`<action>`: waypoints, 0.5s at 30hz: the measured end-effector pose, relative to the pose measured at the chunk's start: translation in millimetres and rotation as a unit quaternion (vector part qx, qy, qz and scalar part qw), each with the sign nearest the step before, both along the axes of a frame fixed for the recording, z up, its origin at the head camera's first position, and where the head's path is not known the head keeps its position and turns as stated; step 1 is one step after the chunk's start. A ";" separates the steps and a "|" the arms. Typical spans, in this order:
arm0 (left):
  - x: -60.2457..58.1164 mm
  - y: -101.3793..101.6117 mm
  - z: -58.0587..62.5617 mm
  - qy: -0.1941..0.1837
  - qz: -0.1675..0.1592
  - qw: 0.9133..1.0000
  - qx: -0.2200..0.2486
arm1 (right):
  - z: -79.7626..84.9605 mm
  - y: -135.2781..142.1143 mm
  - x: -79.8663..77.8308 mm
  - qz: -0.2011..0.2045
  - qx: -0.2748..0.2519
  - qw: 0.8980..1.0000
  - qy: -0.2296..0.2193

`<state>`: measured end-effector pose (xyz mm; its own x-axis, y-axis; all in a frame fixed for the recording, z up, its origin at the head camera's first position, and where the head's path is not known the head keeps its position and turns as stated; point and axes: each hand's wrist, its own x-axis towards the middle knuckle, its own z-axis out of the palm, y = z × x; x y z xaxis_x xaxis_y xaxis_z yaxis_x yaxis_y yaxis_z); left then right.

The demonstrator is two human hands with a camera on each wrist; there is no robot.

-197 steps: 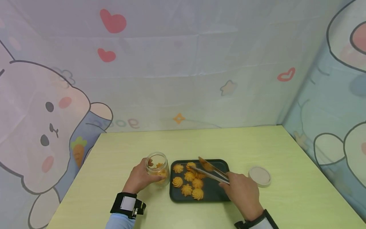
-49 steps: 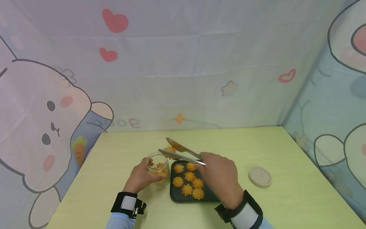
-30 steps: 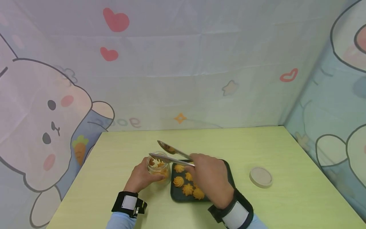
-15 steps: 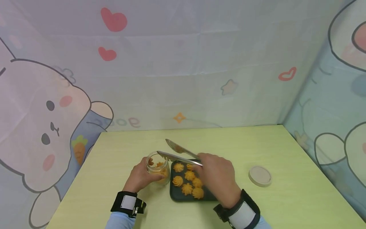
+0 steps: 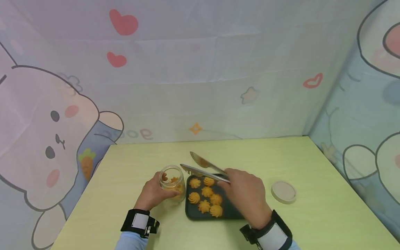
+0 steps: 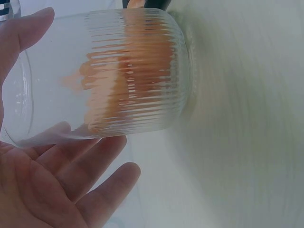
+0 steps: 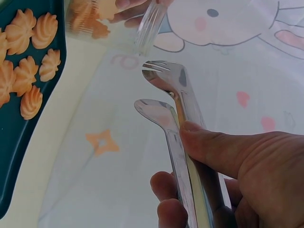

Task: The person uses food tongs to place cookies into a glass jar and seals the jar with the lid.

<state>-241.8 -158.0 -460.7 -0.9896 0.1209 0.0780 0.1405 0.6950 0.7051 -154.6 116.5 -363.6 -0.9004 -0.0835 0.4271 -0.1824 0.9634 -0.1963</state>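
My left hand (image 5: 151, 194) holds a ribbed glass jar (image 6: 57, 71) upright on the table, thumb on one side and fingers round the other. Several golden piped cookies (image 6: 104, 95) fill its lower part, and its mouth has no lid on. My right hand (image 5: 248, 196) grips metal tongs (image 5: 203, 172), whose two ends stand apart with nothing between them; one end (image 7: 159, 66) has fork tines. The tongs reach over the far edge of a dark tray (image 5: 232, 210) just right of the jar. Swirled cookies (image 5: 205, 206) lie on its left half.
A pale round lid (image 5: 283, 192) lies on the light yellow table (image 5: 318, 222), right of the tray. Behind the table hangs a cartoon-printed cloth (image 5: 187, 62), and it continues along both sides.
The tongs carried a cookie from the tray to the jar's mouth and let it go there. Since then my right hand has drawn them back right, without a cookie. My left hand stays put.
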 end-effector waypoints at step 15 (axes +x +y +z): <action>-0.5 -1.1 -2.1 0.002 -0.001 1.000 -0.001 | -21.1 19.9 8.1 -0.022 -0.021 0.999 -0.038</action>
<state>-242.4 -159.0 -462.8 -0.9890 0.1225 0.0827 0.1450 0.6960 0.7033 -146.5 136.4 -384.7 -0.9324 -0.0267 0.3603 -0.1236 0.9606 -0.2488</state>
